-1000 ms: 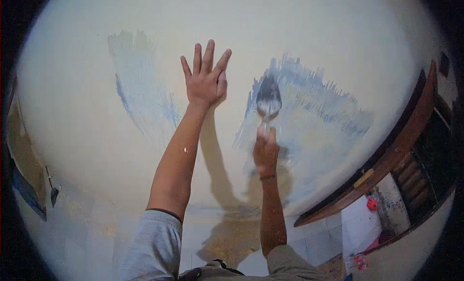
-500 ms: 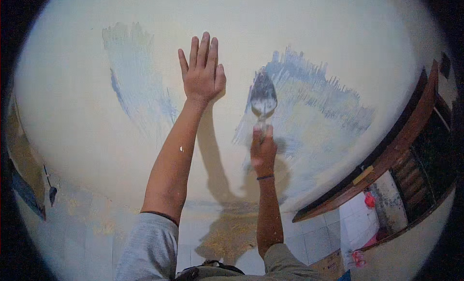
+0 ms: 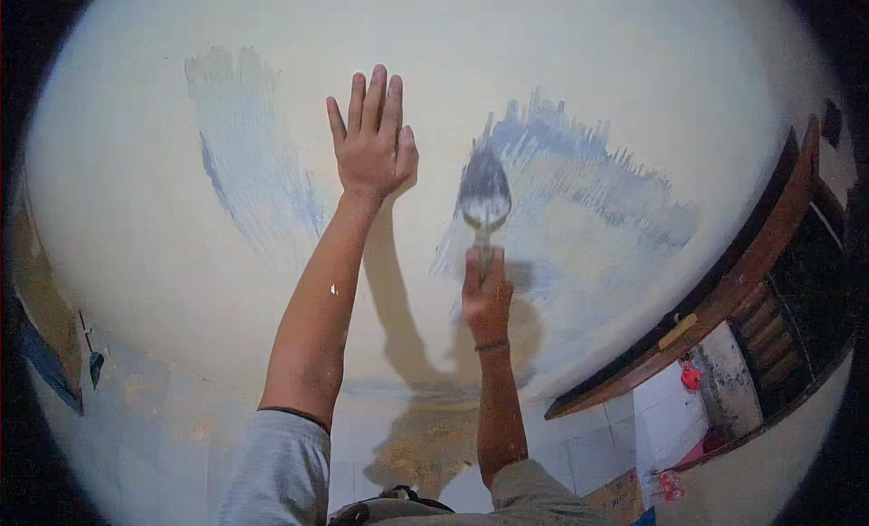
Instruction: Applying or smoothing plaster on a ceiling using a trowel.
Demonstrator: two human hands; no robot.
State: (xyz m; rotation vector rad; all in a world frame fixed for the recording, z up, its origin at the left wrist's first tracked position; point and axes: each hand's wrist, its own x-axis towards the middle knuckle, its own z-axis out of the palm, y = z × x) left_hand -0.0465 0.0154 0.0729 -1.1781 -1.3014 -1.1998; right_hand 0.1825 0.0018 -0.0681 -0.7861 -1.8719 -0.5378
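A pale cream wall [image 3: 434, 28] fills most of the view. My left hand [image 3: 373, 155] lies flat on it, fingers stretched upward and holding nothing. My right hand [image 3: 488, 300] is wrapped round the handle of a trowel [image 3: 486, 189], whose pointed metal blade is directed up. The blade is over the left side of a large scraped patch [image 3: 579, 200], where bluish-grey streaks show through the cream coat. Whether the blade touches the wall is hard to tell. A second, narrower scraped patch [image 3: 249, 155] lies left of my left hand.
Below the wall is a tiled floor [image 3: 588, 454] with yellowish crumbs [image 3: 425, 449] scattered on it. A dark wooden frame [image 3: 688, 331] runs along the right side, near red items [image 3: 691, 375] and a white surface [image 3: 665, 422]. Another small trowel-like tool [image 3: 96, 368] is at the lower left.
My right hand and the trowel have moved down along the wall. The left hand stays flat on the wall; the whole view has shifted slightly.
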